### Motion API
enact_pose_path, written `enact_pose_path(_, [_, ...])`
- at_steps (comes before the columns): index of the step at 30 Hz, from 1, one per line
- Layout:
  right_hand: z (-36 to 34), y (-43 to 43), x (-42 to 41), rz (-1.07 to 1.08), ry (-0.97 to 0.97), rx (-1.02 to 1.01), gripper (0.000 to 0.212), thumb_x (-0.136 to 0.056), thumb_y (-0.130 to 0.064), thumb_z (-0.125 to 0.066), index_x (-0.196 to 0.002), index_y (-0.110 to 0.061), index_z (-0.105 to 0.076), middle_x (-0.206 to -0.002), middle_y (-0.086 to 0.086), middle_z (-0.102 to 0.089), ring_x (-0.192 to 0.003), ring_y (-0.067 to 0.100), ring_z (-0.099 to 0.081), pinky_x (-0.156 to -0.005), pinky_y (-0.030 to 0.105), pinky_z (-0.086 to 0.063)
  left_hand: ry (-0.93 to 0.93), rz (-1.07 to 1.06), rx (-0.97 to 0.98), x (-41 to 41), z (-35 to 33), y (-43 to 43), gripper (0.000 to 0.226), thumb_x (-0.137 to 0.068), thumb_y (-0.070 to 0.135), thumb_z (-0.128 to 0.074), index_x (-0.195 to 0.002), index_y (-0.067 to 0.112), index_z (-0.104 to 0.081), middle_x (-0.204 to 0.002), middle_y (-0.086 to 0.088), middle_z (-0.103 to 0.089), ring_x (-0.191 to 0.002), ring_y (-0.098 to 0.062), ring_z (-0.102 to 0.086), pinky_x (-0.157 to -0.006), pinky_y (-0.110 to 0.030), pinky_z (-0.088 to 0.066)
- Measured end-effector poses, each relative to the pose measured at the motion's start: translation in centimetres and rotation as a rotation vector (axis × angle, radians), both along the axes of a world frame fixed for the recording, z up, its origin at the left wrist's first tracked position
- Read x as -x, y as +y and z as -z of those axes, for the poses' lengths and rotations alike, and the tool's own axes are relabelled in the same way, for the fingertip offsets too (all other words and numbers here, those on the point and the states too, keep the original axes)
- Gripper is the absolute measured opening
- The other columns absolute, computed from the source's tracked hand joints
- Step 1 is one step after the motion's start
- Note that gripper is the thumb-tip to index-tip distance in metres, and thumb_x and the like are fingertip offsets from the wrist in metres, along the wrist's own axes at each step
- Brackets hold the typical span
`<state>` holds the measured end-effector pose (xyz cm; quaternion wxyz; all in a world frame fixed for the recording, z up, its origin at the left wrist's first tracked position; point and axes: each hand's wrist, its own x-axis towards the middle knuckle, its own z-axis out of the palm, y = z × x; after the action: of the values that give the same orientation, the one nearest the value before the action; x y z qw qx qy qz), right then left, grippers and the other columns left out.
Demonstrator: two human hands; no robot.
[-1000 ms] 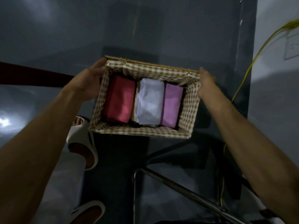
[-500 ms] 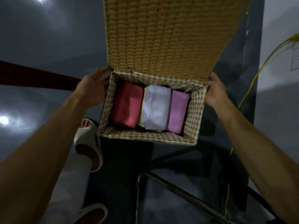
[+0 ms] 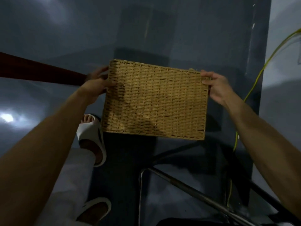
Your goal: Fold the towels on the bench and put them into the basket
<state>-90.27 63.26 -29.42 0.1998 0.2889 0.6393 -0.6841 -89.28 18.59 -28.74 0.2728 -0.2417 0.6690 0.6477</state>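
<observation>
A woven wicker basket (image 3: 154, 101) sits on the dark floor in the middle of the head view, its flat woven lid down over the top. The folded towels inside are hidden under the lid. My left hand (image 3: 97, 85) grips the lid's left edge near the far corner, thumb on top. At the far right corner my right hand (image 3: 215, 86) pinches the lid's edge with curled fingers.
My feet in white slippers (image 3: 91, 136) stand left of the basket. A metal bench frame (image 3: 187, 191) crosses the lower right. A yellow cable (image 3: 249, 93) runs down the right wall. A dark red bar (image 3: 40, 70) lies at the left.
The lid, standing upright behind the open basket half a second ago, has swung down and now covers the red, white and purple towels. Both hands moved onto the lid's edges.
</observation>
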Motion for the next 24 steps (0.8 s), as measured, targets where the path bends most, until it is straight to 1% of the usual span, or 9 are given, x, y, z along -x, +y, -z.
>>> enact_pose_path(2, [-0.5, -0.8, 0.2, -0.01, 0.007, -0.07, 0.036, -0.092, 0.018, -0.05, -0.093, -0.009, -0.073, -0.135, 0.003, -0.059, -0.121, 0.016, -0.06, -0.097, 0.037, -0.057, 0.013, 0.006, 0.049, -0.2, -0.3, 0.4, 0.061, -0.094, -0.009, -0.062, -0.148, 0.016, -0.051, -0.137, -0.011, -0.063, -0.096, -0.009, -0.069, -0.069, -0.019, -0.059])
enact_pose_path(6, [-1.5, -2.1, -0.1, -0.014, 0.018, -0.193, 0.042, -0.094, 0.017, -0.046, -0.094, -0.013, -0.074, -0.118, 0.008, -0.07, -0.108, 0.025, -0.07, -0.082, 0.034, -0.061, 0.048, -0.037, 0.196, -1.3, -1.2, 1.9, 0.048, -0.098, -0.004, -0.062, -0.143, 0.011, -0.056, -0.127, -0.008, -0.066, -0.09, -0.009, -0.068, -0.065, -0.016, -0.058])
enact_pose_path(10, [-2.4, -3.9, -1.0, -0.014, 0.032, -0.386, 0.038, -0.097, 0.013, -0.049, -0.102, -0.015, -0.073, -0.108, 0.003, -0.071, -0.09, 0.011, -0.073, -0.069, 0.024, -0.06, 0.027, 0.112, 0.358, -3.6, -2.3, 1.8, 0.04, -0.097, -0.003, -0.063, -0.135, 0.008, -0.063, -0.116, -0.008, -0.07, -0.104, -0.024, -0.069, -0.082, -0.031, -0.058])
enact_pose_path(13, [-2.5, -5.0, -1.3, -0.062, 0.095, -0.623, 0.028, -0.094, 0.005, -0.064, -0.1, -0.019, -0.076, -0.114, 0.002, -0.071, -0.104, 0.017, -0.071, -0.085, 0.03, -0.061, -0.068, 0.271, 0.473, -6.2, -3.7, 0.8, 0.029, -0.096, 0.004, -0.065, -0.125, 0.005, -0.068, -0.108, -0.009, -0.068, -0.107, -0.029, -0.066, -0.087, -0.034, -0.052])
enact_pose_path(15, [-3.3, -6.4, -1.6, -0.215, 0.156, -0.922, 0.024, -0.09, -0.001, -0.071, -0.105, -0.019, -0.078, -0.132, 0.008, -0.064, -0.126, 0.026, -0.059, -0.106, 0.039, -0.05, -0.171, 0.304, 0.509, -8.4, -4.4, -0.2, 0.023, -0.096, 0.008, -0.066, -0.118, 0.002, -0.068, -0.107, -0.014, -0.069, -0.103, -0.031, -0.066, -0.082, -0.035, -0.05])
enact_pose_path(17, [-4.5, -8.9, -1.9, -0.374, 0.196, -1.092, 0.024, -0.088, -0.005, -0.073, -0.106, -0.019, -0.078, -0.151, 0.013, -0.047, -0.143, 0.032, -0.039, -0.119, 0.047, -0.034, -0.285, 0.361, 0.528, -10.5, -5.4, -1.3, 0.022, -0.098, 0.016, -0.065, -0.115, 0.003, -0.068, -0.112, -0.018, -0.07, -0.102, -0.032, -0.068, -0.08, -0.039, -0.054])
enact_pose_path(20, [-6.8, -14.1, -2.7, -0.615, 0.292, -1.149, 0.018, -0.087, -0.007, -0.074, -0.101, -0.018, -0.079, -0.149, 0.013, -0.05, -0.14, 0.032, -0.039, -0.118, 0.047, -0.031, -0.348, 0.355, 0.515, -13.3, -6.8, -2.7, 0.021, -0.1, 0.017, -0.061, -0.116, 0.004, -0.067, -0.116, -0.016, -0.069, -0.094, -0.027, -0.068, -0.063, -0.029, -0.052])
enact_pose_path(22, [-7.5, -17.7, -3.3, -0.744, 0.4, -1.118, 0.013, -0.089, -0.01, -0.071, -0.096, -0.016, -0.08, -0.132, 0.011, -0.063, -0.129, 0.03, -0.05, -0.11, 0.043, -0.041, -0.307, 0.272, 0.532, -15.2, -7.9, -3.4, 0.016, -0.102, 0.012, -0.057, -0.114, 0.004, -0.065, -0.108, -0.014, -0.067, -0.079, -0.02, -0.064, -0.05, -0.021, -0.048])
enact_pose_path(24, [-8.2, -21.6, -3.8, -0.84, 0.502, -1.047, 0.013, -0.09, -0.013, -0.068, -0.089, -0.018, -0.079, -0.113, 0.007, -0.072, -0.115, 0.028, -0.059, -0.099, 0.04, -0.051, -0.267, 0.183, 0.53, -17.0, -8.8, -4.5, 0.017, -0.102, 0.011, -0.058, -0.116, 0.004, -0.065, -0.103, -0.014, -0.065, -0.074, -0.018, -0.062, -0.048, -0.019, -0.049])
